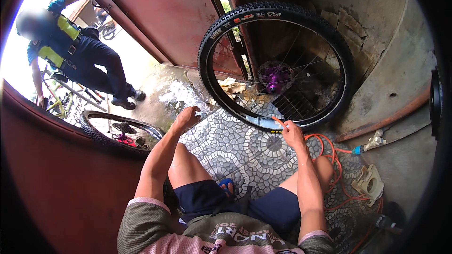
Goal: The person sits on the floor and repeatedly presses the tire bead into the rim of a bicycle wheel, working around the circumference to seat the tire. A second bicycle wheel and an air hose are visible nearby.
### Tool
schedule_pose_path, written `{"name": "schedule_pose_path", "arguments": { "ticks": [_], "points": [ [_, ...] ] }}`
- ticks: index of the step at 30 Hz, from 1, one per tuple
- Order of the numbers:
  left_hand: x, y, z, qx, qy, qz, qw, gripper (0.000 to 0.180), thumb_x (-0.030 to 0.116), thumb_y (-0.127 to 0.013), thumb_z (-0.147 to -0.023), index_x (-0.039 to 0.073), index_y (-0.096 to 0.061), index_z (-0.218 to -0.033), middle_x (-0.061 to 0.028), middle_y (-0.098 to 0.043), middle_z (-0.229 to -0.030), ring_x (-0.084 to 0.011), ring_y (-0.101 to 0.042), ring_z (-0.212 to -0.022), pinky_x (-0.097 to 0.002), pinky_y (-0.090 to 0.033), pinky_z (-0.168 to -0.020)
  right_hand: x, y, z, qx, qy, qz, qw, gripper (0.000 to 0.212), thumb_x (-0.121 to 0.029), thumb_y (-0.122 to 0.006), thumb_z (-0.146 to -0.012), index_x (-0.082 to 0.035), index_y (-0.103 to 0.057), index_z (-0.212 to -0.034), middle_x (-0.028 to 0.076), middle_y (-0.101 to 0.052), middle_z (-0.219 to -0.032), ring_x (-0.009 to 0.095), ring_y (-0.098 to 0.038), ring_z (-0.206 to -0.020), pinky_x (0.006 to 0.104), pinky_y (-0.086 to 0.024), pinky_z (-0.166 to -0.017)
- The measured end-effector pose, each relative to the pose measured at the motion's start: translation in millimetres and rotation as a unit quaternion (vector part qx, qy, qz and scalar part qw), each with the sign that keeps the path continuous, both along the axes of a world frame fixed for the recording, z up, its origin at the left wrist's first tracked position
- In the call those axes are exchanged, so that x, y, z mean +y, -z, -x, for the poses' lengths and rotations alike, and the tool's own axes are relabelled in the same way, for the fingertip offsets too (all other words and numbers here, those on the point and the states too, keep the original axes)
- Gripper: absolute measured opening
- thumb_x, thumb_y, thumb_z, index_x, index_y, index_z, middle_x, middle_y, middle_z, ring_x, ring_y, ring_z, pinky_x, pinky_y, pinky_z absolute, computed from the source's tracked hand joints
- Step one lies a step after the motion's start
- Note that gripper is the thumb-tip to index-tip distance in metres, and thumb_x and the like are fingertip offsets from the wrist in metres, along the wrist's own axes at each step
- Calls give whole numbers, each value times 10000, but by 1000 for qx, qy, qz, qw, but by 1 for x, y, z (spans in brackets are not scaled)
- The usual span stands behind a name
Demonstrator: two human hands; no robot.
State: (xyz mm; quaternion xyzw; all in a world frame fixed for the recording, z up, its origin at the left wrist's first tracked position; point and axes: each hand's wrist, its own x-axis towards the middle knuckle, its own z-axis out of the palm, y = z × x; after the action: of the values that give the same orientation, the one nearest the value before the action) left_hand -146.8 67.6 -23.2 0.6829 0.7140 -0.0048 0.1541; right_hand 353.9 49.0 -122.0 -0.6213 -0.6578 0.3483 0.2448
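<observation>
Our right grip [293,135] holds the orange hose [279,122], left grip [189,117] is loose, empty; wheel [274,83] stands on the mosaic floor [249,160], no hand visibly bracing it, so a snagged hose could topple it.

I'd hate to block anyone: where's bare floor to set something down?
Bare patterned floor shows between the left hand and right hand, bordered by the large wheel ahead and blue slipper behind. It's crowded by the right knee, with orange hose and beige bracket, and leftward, around another wheel.
</observation>
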Motion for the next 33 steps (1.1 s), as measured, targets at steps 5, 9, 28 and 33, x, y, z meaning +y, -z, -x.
{"name": "schedule_pose_path", "arguments": {
  "ticks": [5,9,28,33],
  "points": [
    [-5,-51,-5,18,14,-38,999,326,287,-711,-910,87,-742,-1166,-170,-773,-1070,-367,-740,-1000,-448,-596,-867,14,7,22,49,-25,-15,998,299,-164,-610,-879,-35,-645,-1146,264,-729,-1005,455,-699,-955,522,-555,-841],
    [17,-91,-53,5,-25,-124,992,394,339,-735,-920,91,-694,-1224,-197,-753,-1037,-374,-730,-973,-467,-581,-835,41,43,4,112,-18,56,992,316,-177,-662,-892,-58,-633,-1183,180,-738,-917,331,-735,-791,464,-587,-708],
    [147,-100,-102,-106,-132,-309,936,1184,389,-907,-756,68,-180,-1633,-305,-498,-1471,-468,-575,-1293,-514,-513,-1039,11,14,29,253,-50,-42,965,276,-177,-637,-981,-48,-677,-1222,70,-616,-691,154,-558,-589,339,-438,-567],
    [167,-95,-73,-142,-68,-288,945,1064,258,-913,-743,25,-252,-1543,-351,-580,-1317,-509,-591,-1234,-533,-510,-1012,-9,5,7,200,-34,-41,978,257,-169,-640,-977,-54,-696,-1199,50,-603,-683,123,-535,-581,333,-416,-551]
  ]
}}
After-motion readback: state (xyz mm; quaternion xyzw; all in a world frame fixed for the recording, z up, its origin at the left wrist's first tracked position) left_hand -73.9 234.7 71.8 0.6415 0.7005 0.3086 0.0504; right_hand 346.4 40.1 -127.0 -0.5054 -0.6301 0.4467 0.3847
